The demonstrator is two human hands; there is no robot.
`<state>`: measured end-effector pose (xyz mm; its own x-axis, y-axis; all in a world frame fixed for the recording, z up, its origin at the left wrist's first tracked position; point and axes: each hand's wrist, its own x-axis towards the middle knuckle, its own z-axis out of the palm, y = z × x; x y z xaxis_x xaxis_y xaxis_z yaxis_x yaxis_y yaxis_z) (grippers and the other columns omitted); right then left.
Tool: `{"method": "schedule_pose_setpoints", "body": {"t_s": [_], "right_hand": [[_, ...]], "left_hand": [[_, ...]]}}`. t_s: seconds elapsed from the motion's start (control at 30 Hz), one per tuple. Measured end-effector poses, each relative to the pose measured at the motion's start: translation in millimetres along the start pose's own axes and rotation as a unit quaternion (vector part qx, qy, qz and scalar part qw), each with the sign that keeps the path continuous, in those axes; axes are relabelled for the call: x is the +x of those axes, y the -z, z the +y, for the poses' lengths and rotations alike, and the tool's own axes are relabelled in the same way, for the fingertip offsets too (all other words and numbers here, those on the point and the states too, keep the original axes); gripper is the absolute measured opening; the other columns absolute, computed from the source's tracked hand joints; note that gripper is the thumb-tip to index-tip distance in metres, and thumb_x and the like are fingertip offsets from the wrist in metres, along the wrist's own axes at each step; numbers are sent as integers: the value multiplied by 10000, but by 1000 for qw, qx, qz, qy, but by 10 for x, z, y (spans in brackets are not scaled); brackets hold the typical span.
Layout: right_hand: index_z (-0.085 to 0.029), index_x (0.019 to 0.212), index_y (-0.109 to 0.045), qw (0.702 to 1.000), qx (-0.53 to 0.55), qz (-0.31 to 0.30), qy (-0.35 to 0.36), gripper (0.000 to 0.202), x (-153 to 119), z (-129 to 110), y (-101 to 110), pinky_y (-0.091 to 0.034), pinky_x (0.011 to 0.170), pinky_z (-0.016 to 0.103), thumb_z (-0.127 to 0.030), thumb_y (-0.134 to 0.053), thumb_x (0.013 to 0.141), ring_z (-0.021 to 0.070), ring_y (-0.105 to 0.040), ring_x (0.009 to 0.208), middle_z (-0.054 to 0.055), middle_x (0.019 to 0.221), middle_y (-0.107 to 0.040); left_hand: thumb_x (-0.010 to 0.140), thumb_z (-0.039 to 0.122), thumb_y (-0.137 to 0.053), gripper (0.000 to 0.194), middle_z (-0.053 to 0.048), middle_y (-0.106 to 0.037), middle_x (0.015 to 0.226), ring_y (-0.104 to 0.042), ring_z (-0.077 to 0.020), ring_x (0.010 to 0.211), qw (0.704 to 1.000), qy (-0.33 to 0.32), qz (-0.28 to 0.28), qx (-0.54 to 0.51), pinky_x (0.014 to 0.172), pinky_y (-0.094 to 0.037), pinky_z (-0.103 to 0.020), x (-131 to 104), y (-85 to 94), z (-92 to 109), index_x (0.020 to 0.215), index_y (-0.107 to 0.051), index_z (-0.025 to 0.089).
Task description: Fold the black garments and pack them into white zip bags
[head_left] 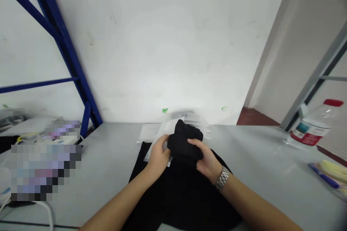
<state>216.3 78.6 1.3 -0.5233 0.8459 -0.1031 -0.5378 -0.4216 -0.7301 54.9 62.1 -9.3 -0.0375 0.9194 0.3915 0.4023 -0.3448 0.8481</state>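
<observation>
A folded bundle of black cloth (184, 144) is held up just above the table, in front of me. My right hand (208, 160), with a metal watch on the wrist, is closed around its right side. On the bundle's left, my left hand (158, 153) is closed on a clear-and-white plastic zip bag (165, 128), its fingertips touching the cloth. A small white zip slider hangs below those fingertips. Under both hands a larger black fabric piece (179, 195) lies spread toward me; whether it joins the bundle cannot be seen.
Blurred white packets (189, 119) and a flat white sheet (148, 131) lie near the wall. On the right stands a red-capped plastic bottle (311, 126), with a blue pen (324, 176) nearer. White cables (45, 205) and pixelated items are on the left, by a blue metal frame (73, 57).
</observation>
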Motion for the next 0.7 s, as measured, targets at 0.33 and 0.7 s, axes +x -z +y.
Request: {"method": "schedule_pose_setpoints", "body": {"t_s": [0.33,0.7], "right_hand": [[-187,959,-644,995,-91,16,28,300,39,53,-64,-517,793,368,-171,-667,660,229,-667,849,26,886,-720],[-221,1014,-634,986,-30,50,158,305,60,38,-90,-467,895,360,-380,-638,754,226,-606,1009,30,1044,-682]], "left_hand": [[907,313,-402,157,-58,-508,1344,-287,-208,1351,997,-24,68,26,1084,-265,-413,-68,39,161,800,-484,231],[875,104,-404,159,-78,-222,1509,-88,-286,1397,923,-291,-54,246,1112,-124,-583,-304,-191,289,858,-533,195]]}}
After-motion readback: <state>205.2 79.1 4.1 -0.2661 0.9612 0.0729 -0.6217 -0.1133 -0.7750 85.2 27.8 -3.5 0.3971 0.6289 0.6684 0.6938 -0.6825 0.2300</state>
